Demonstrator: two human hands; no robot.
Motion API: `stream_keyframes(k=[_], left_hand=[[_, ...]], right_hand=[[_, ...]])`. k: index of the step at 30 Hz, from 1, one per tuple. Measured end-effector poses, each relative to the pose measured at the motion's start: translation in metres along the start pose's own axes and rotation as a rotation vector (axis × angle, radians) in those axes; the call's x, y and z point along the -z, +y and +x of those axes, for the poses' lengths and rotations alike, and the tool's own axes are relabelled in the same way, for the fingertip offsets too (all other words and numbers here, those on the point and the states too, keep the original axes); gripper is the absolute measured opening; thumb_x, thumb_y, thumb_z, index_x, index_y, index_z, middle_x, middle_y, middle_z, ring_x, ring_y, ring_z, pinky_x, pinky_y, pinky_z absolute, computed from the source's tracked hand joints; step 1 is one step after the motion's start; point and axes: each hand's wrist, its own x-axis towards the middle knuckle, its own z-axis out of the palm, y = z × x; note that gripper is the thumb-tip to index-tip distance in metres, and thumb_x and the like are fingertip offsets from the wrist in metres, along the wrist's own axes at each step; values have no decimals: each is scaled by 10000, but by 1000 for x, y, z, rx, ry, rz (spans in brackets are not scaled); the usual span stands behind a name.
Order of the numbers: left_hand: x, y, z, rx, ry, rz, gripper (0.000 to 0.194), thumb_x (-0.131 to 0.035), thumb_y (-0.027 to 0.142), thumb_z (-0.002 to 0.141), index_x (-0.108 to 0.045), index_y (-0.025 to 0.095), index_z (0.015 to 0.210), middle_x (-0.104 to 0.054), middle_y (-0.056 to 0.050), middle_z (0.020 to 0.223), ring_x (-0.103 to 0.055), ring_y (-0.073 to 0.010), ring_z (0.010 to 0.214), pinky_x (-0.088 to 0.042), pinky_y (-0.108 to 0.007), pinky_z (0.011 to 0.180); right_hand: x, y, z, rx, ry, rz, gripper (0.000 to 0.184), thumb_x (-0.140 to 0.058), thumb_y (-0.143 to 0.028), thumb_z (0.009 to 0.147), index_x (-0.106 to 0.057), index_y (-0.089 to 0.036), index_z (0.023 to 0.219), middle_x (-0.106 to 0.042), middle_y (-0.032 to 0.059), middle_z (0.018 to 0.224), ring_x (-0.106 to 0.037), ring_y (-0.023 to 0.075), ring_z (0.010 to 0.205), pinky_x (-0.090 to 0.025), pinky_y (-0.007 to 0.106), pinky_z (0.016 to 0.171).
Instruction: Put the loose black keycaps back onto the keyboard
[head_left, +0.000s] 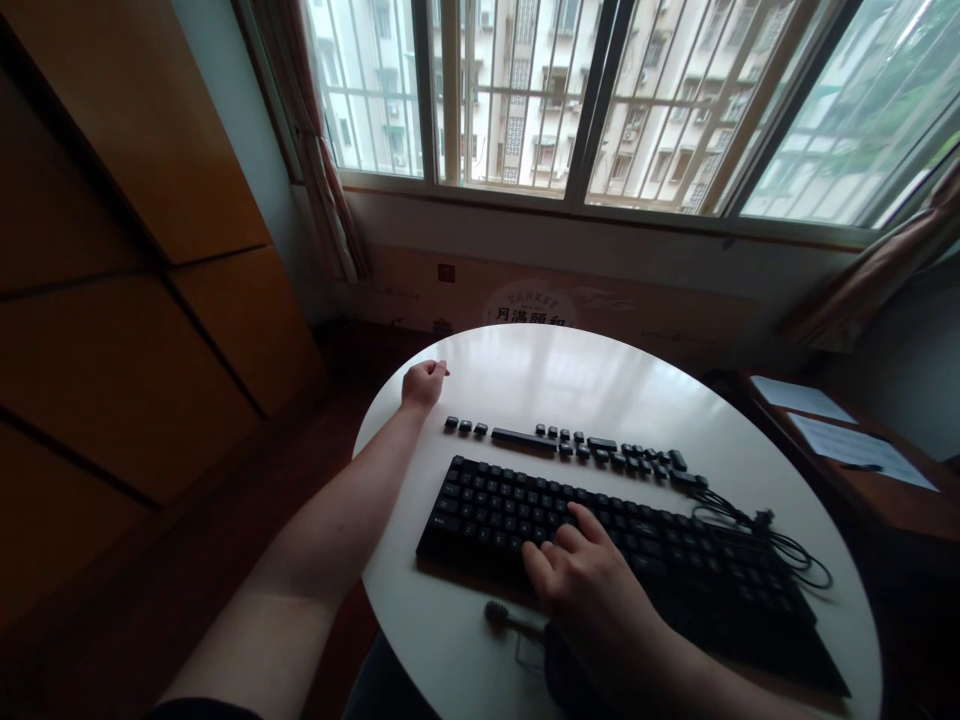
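My left hand [424, 384] is closed near the far left edge of the white round table [540, 365], its fingers curled together; whatever they may hold is hidden. Just to its right and nearer me, loose black keycaps [465, 427] lie in rows, a long spacebar keycap [523, 440] among them. My right hand [585, 575] rests over the black keyboard [480, 515], its index finger stretched out onto the keys and its thumb apart near the front edge. Beneath that hand lie a small dark-bristled brush [496, 613], a thin wire loop [529, 652] and a dark object, partly covered.
A coiled black cable [795, 555] lies at the keyboard's right end. Beyond the table on the right, a brown desk [885, 505] carries white papers [855, 445]. Wooden cabinets [217, 330] stand on the left. Barred windows [517, 100] are ahead, with a curtain [326, 190] at the side.
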Motion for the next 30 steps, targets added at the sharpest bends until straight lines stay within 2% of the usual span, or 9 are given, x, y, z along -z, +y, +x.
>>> stream_keyframes(k=[4,7,9,12,17,21,30], left_hand=[[3,3,-2,-7,9,-4,356,-524,448,869,-719,207,693,-638,-25,591,-606,-226,679,-416,-312,662],[3,3,-1,-11,16,-4,349,-531,437,862,-717,205,680,-650,-30,606,-610,-225,682,-416,-312,663],[2,2,0,-9,14,-1,348,-533,435,863,-723,204,686,-641,-26,591,-608,-223,674,-415,-310,661],[0,1,2,-3,5,4,344,-536,432,869,-733,202,704,-637,-21,586,-609,-221,681,-415,-308,667],[-4,0,5,1,-9,1,342,-539,426,875,-737,196,718,-673,-26,653,-622,-219,728,-418,-309,696],[-6,-1,6,1,-15,-9,351,-536,433,878,-742,192,725,-690,-31,685,-625,-218,744,-420,-308,701],[-6,-1,5,14,-39,-12,333,-555,423,878,-746,196,726,-694,-35,675,-623,-221,750,-425,-303,712]], right_hand=[[1,3,1,4,-26,52,238,-595,38,742,-618,-198,747,-615,-3,563,-556,189,593,-445,480,1033],[13,16,3,-40,-39,258,235,-609,10,774,-661,-214,824,-663,-11,630,-605,189,651,-517,416,888],[21,27,4,-84,23,387,275,-583,-16,823,-695,-228,957,-732,13,799,-650,199,761,-533,374,810],[28,44,3,-124,170,531,335,-499,-46,897,-685,-216,1118,-741,67,1023,-680,198,892,-552,329,772],[19,47,2,-120,278,769,426,-436,-8,876,-662,-217,1170,-687,71,1067,-676,128,829,-568,233,705],[10,38,4,-96,222,845,472,-441,4,832,-656,-214,1191,-670,78,1072,-675,119,794,-568,215,662],[4,32,9,-95,40,839,457,-416,9,824,-705,-192,1115,-718,68,985,-697,133,816,-556,239,726]])
